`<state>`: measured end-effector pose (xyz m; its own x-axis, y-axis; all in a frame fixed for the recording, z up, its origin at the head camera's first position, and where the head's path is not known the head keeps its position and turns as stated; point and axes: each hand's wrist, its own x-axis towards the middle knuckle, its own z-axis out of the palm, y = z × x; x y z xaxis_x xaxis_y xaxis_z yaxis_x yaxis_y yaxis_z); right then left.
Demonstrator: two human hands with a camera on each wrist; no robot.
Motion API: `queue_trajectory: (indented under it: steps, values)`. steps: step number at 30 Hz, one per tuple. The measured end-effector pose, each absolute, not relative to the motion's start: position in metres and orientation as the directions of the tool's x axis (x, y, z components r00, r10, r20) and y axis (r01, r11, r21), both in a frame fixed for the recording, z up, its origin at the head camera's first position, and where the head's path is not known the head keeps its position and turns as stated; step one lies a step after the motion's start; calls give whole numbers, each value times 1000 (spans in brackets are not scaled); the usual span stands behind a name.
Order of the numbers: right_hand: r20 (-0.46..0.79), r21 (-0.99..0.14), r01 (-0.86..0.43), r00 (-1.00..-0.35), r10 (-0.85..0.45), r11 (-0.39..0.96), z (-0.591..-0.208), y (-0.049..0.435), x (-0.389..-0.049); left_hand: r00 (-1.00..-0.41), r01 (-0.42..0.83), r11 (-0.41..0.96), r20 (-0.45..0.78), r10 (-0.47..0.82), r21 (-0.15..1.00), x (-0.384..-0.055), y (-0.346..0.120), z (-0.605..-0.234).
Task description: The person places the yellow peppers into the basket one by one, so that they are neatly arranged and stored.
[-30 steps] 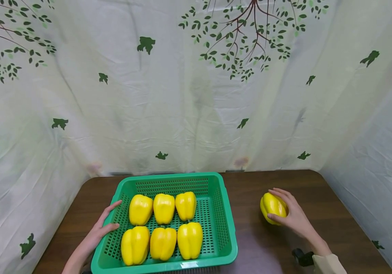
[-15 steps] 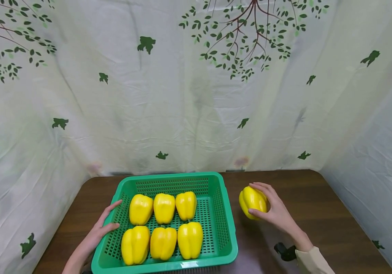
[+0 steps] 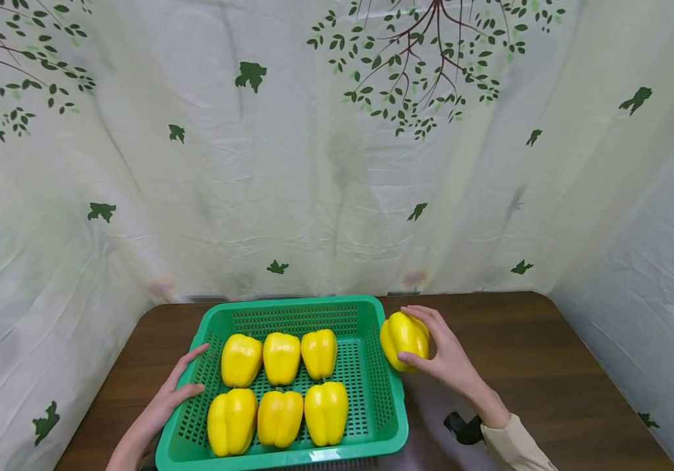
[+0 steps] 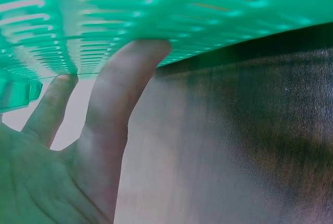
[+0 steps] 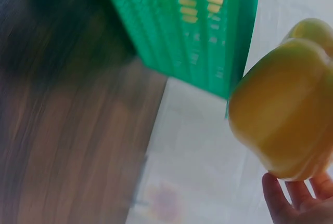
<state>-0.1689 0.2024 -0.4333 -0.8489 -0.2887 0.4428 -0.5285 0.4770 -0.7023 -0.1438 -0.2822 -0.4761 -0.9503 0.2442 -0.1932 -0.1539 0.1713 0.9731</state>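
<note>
A yellow bell pepper (image 3: 404, 341) is gripped by my right hand (image 3: 445, 353), thumb on the near side and fingers over the top. It is raised beside the right rim of the green basket (image 3: 397, 392), overlapping it in the head view. In the right wrist view the bell pepper (image 5: 286, 109) is above the basket's wall, fingertips at its lower side. Two rows of yellow bell peppers (image 3: 281, 418) lie in the basket, leaving its right side bare. My left hand (image 3: 166, 396) rests at the basket's left rim; its extended fingers (image 4: 112, 94) touch the perforated outer wall.
A dark brown wooden table (image 3: 525, 366) carries the basket and extends to the right. Behind it and along both sides hangs a pale curtain (image 3: 337, 196) printed with leaves. A black strap device (image 3: 463, 428) is worn at the right wrist.
My right hand has carried the bell pepper leftward from the table's right part, raising it to the basket's right rim. The left hand and the basket have stayed in place.
</note>
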Motion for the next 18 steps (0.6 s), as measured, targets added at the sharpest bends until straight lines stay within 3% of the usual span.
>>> queue_trajectory:
  steps: [18]
  values:
    - [427, -708, -571, -815, -392, 417, -428, 156, -170, -948, -159, 162, -196, 251, 974, -144, -282, -477]
